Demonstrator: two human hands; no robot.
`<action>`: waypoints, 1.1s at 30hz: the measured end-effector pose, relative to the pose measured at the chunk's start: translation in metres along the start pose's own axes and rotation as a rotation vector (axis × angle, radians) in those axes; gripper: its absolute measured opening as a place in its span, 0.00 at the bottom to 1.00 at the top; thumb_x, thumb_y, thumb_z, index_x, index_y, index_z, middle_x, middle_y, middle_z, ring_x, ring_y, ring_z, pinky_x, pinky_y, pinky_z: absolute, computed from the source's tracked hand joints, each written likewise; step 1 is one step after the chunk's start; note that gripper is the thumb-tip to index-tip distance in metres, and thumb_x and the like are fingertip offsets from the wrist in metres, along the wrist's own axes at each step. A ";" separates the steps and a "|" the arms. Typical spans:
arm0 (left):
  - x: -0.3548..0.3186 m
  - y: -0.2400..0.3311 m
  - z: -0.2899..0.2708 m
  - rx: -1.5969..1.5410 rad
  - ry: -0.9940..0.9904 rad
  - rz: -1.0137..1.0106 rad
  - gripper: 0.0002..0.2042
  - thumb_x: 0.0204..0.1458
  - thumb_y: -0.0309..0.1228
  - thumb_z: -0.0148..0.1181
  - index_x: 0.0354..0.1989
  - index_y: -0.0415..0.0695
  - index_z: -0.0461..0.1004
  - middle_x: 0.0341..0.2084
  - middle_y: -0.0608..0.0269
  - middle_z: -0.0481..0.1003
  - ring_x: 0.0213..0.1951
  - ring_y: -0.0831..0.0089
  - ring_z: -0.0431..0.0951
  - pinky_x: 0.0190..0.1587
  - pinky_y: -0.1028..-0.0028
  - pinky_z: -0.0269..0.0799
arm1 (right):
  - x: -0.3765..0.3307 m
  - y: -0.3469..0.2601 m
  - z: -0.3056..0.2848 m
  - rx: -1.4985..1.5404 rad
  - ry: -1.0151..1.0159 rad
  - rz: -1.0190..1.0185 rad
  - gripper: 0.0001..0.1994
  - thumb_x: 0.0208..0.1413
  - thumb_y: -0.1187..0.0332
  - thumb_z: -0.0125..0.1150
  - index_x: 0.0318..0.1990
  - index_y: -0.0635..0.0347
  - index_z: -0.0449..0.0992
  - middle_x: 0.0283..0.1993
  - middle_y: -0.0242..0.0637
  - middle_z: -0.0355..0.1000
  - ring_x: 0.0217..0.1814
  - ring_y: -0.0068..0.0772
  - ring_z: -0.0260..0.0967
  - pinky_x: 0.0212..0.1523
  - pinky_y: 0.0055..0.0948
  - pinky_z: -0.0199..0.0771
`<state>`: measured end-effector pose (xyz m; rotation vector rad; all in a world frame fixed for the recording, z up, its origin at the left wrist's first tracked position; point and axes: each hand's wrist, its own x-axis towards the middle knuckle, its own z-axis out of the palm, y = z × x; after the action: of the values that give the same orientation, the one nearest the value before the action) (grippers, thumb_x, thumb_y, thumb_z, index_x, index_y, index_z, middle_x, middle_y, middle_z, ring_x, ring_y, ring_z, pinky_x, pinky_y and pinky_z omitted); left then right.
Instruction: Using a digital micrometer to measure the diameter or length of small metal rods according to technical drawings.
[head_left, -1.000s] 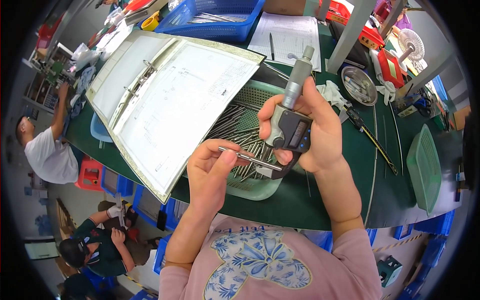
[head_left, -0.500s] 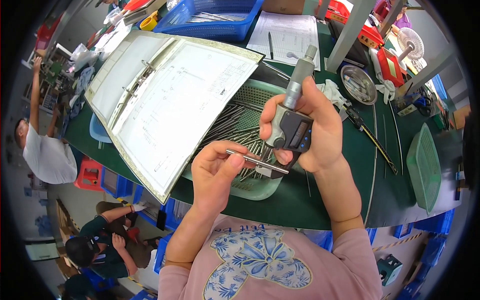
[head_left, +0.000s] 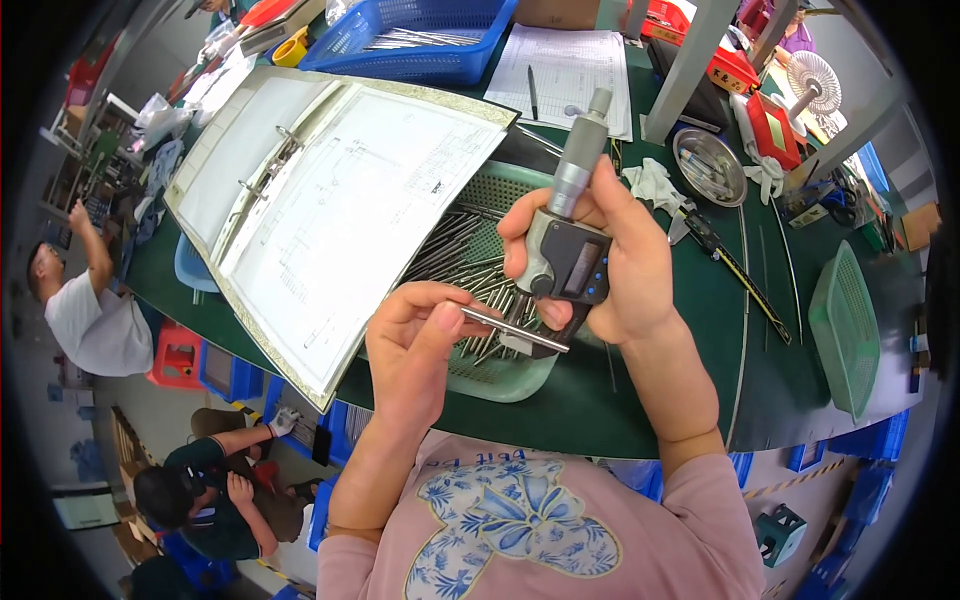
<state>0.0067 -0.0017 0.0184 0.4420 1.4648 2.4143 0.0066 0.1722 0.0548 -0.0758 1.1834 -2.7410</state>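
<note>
Two hands busy. Open binder (head_left: 340, 200) overlaps the green basket (head_left: 510, 386) of rods, drawing face-up, likely for easy viewing. Left hand (head_left: 408, 352): fingers nearly closed, pinching one metal rod (head_left: 520, 330) by its left end, leaving the other end free. Free end crosses the micrometer (head_left: 566, 250) frame's lower end; contact unclear. Right hand (head_left: 638, 265): fingers curled round the micrometer, display up, presumably to stay readable. Caliper (head_left: 752, 288) lies right, on the table (head_left: 725, 345).
</note>
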 end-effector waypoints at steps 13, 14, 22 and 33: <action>-0.002 -0.006 0.009 -0.047 0.014 -0.029 0.07 0.48 0.25 0.51 0.34 0.34 0.67 0.29 0.56 0.72 0.32 0.75 0.72 0.37 0.77 0.70 | -0.001 -0.001 -0.001 -0.020 0.032 -0.007 0.30 0.52 0.43 0.37 0.29 0.68 0.70 0.22 0.43 0.69 0.11 0.22 0.61 0.09 0.16 0.60; -0.003 -0.006 0.008 -0.051 0.014 -0.029 0.07 0.49 0.25 0.51 0.34 0.34 0.67 0.29 0.55 0.71 0.32 0.75 0.72 0.37 0.76 0.70 | -0.001 -0.001 -0.001 -0.016 0.024 0.001 0.29 0.52 0.44 0.37 0.29 0.67 0.70 0.22 0.43 0.69 0.11 0.22 0.61 0.09 0.16 0.60; -0.003 -0.004 0.007 -0.057 0.037 -0.011 0.07 0.49 0.25 0.51 0.33 0.34 0.67 0.29 0.56 0.71 0.32 0.74 0.72 0.38 0.75 0.70 | 0.000 0.000 -0.001 -0.036 0.009 0.002 0.31 0.55 0.45 0.30 0.31 0.68 0.70 0.23 0.43 0.69 0.12 0.22 0.61 0.09 0.16 0.60; -0.005 -0.010 0.009 -0.066 0.014 -0.049 0.07 0.48 0.24 0.53 0.34 0.35 0.68 0.29 0.61 0.71 0.30 0.81 0.69 0.34 0.83 0.64 | 0.000 0.000 0.001 -0.033 0.043 -0.002 0.31 0.53 0.45 0.33 0.30 0.69 0.70 0.22 0.42 0.69 0.10 0.23 0.60 0.09 0.16 0.61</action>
<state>0.0159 0.0078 0.0124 0.3712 1.3808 2.4243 0.0069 0.1716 0.0557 -0.0221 1.2403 -2.7385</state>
